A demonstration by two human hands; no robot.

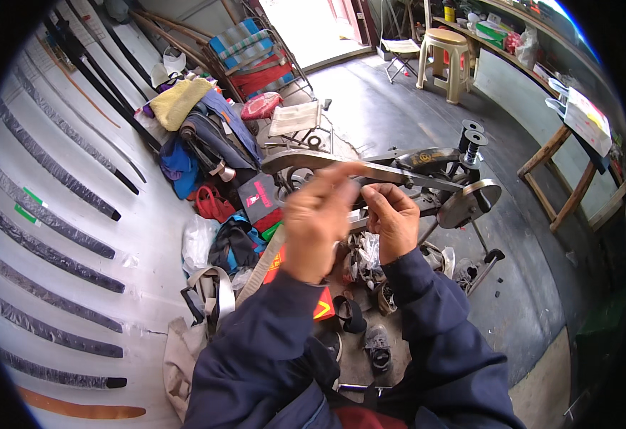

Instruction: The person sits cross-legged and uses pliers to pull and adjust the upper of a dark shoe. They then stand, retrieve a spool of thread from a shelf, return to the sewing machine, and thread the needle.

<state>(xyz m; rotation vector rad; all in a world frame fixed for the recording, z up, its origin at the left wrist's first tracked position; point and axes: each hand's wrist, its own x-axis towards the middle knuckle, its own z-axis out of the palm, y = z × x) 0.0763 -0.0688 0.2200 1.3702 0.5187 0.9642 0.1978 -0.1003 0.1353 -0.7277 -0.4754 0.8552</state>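
Observation:
My left hand (319, 225) is raised in front of me and smeared by motion, so its grip does not show. Close beside it, the thumb and fingertips of my right hand (395, 220) are pressed together; whatever they pinch is too small to make out. Just beyond both hands stands a hand-cranked sewing machine (420, 176) with a long metal arm. It carries a round wheel (463, 206) at its right end and black thread spools (475, 146) on top. My hands cover part of the machine's middle.
Bags and clothes (216, 132) are heaped on the left beside a wall hung with long dark strips (48, 250). A folding stool (295, 120) stands beyond the heap. Below my hands lie a red box (324, 306) and a dark shoe (378, 350). A plastic stool (444, 44) stands far right.

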